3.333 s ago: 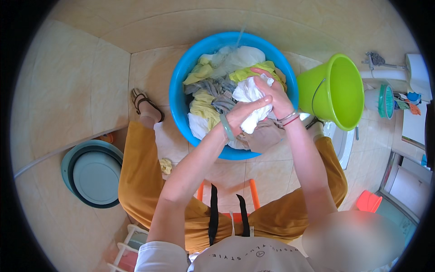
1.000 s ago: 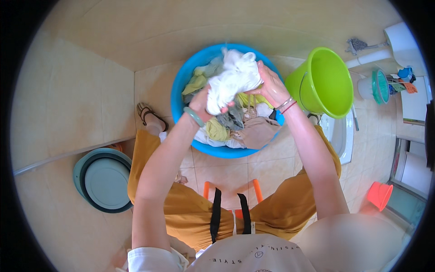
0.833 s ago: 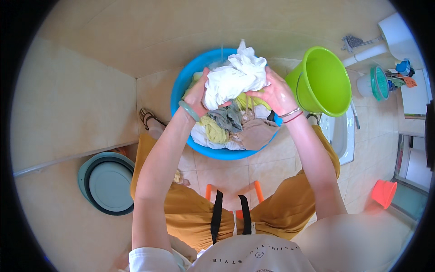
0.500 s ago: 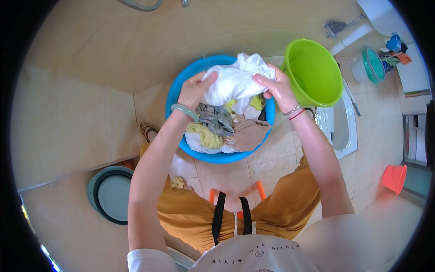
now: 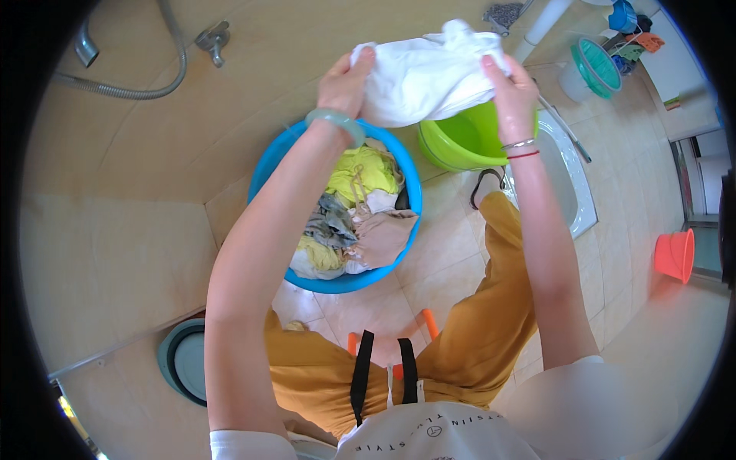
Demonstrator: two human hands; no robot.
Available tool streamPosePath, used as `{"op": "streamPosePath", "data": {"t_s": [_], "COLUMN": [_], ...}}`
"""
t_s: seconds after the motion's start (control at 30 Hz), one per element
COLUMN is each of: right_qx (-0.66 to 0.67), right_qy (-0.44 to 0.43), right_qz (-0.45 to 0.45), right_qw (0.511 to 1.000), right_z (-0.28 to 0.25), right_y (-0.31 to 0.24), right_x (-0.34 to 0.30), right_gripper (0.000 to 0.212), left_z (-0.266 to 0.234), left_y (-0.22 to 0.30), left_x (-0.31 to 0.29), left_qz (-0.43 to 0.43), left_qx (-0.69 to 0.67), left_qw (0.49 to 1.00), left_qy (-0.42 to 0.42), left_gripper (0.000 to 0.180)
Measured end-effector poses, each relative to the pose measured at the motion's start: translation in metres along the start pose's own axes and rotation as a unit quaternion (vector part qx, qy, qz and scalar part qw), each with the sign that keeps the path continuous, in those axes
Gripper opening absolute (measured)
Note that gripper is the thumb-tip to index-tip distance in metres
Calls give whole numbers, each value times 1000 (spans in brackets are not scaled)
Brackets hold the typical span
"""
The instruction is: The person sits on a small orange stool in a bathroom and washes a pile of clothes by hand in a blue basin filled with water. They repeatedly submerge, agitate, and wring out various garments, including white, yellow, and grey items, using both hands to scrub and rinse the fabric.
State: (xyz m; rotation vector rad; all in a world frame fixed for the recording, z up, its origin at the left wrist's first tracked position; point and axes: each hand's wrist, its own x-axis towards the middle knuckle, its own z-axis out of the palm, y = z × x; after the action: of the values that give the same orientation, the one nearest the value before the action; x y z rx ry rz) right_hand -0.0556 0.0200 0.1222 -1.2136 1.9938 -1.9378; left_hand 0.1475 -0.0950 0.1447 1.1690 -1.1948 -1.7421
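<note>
Head view: hands (image 5: 345,84) (image 5: 515,93) grip creased white cloth (image 5: 425,80), top bunched.

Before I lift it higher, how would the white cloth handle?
Probably floppy: the white cloth droops between the left hand and right hand. It would likely crumple rather than stay flat, since its top is bunched.

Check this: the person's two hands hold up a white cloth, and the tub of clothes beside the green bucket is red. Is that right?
The tub of clothes beside the green bucket is blue, not red, as the head view shows. The rest is right: the left hand and right hand hold up a white cloth.
</note>
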Motion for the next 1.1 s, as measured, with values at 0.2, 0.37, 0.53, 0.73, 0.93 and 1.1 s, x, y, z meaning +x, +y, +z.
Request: {"op": "streamPosePath", "data": {"t_s": [0.2,0.37,0.53,0.73,0.93,1.1], "right_qx": [-492,-347,-335,-274,-193,-344], "right_qy": [-87,-81,-177,-210,-466,-538], "right_qz": [-51,-116,103,-83,-162,-239], "right_qw": [865,927,920,935,848,731], "right_z": [-32,-48,-32,53,183,277], "right_y": [47,109,117,73,95,115], "right_x": [36,42,19,-28,-107,-144], "right_gripper": [30,30,28,25,39,55], "left_z": [85,122,75,-64,-198,-258], "left_y": [-43,-117,-141,-182,-222,-239], "left_x": [34,49,10,10,19,39], "left_qz": [10,12,79,176,118,110], "left_qx": [-5,137,198,232,465,597], "left_qw": [1000,987,976,957,877,794], "left_qy": [-24,-85,-53,0,31,6], "left_gripper": [40,55,55,23,34,53]}}
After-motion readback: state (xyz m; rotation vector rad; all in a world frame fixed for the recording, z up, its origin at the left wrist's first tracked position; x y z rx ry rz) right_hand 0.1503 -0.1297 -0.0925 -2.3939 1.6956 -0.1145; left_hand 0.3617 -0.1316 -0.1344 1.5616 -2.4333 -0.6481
